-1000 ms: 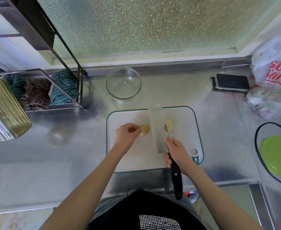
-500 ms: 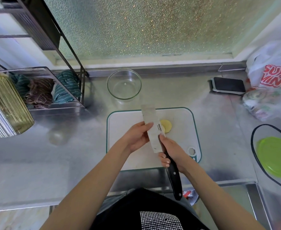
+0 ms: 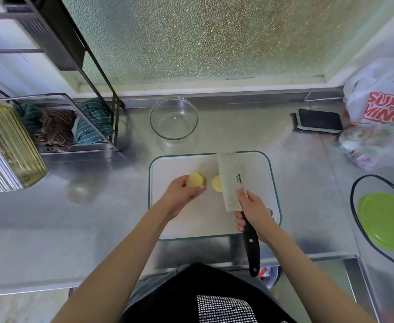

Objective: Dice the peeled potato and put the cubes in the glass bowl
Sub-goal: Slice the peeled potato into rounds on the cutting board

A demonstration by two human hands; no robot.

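Potato halves are lying apart on the white cutting board (image 3: 256, 169). The left hand (image 3: 181, 194) is holding one potato piece (image 3: 196, 180), with its fingers curled round it, over the left part of the board. The other potato piece (image 3: 216, 183) is lying flat on the board just beside it, right up against the blade of the cleaver (image 3: 231, 180). The right hand (image 3: 253, 212) is gripping the cleaver where the black handle is meeting the blade, with its fingers wrapped round the handle and one finger resting on the flat of the blade. The wide blade is pointing away from the person, and the handle is sticking out past the near edge of the board. The glass bowl (image 3: 173, 118) is sitting on the steel counter (image 3: 86, 217) behind the board, with no cubes in it. To the left, folded cloths (image 3: 56, 129) are lying in a wire rack (image 3: 93, 145). To the right, a dark phone (image 3: 319, 120) is lying near a white plastic bag (image 3: 382, 99), and a green lid (image 3: 387, 220) is showing closer in.
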